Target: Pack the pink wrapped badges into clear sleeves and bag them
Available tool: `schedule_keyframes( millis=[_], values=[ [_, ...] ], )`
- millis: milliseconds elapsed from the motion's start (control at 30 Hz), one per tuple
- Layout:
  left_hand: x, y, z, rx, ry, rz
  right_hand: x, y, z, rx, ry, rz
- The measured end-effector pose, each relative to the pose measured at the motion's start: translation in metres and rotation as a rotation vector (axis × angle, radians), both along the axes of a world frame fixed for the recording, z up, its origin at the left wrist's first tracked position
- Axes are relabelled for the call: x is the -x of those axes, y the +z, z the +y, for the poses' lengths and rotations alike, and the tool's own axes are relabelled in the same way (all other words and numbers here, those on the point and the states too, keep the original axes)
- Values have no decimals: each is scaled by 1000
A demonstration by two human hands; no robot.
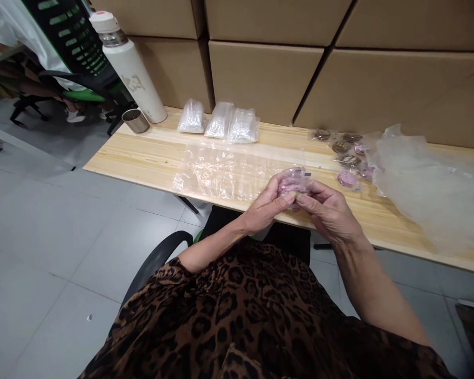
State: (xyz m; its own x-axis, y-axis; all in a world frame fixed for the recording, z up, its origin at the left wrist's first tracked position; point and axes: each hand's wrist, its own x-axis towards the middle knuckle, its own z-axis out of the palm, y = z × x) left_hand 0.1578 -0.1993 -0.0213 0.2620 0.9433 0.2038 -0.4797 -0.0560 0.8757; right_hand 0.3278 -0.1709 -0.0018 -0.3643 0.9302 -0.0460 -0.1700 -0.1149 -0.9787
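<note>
left hand (pixel 268 202) pinched the small clear packet of pink pieces (pixel 293 182) | right hand (pixel 327 208) gripped its near edge, fingers curled | packet sat between both hands (crinkly film) over pale wooden table (pixel 142 152) | similar packets (pixel 349 158) lay just beyond right hand

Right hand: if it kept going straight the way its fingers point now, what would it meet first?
The right hand points left at the pink packet it already pinches together with the left hand. Straight on, it would press into that packet, then the left hand's fingers right behind.
</note>
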Motion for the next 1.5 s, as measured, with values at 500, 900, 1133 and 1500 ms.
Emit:
schedule_keyframes(
  millis=[500,900,1133,1500],
  values=[
    [155,23,18,-49,942,1244,55,21,27,142,-153,-47],
    [211,26,31,334,838,1432,169,20,69,287,-89,-270],
    [205,24,38,156,772,915,173,10,79,269,-101,-401],
    [135,18,58,363,595,139,169,10,84,278,-67,-325]
  ],
)
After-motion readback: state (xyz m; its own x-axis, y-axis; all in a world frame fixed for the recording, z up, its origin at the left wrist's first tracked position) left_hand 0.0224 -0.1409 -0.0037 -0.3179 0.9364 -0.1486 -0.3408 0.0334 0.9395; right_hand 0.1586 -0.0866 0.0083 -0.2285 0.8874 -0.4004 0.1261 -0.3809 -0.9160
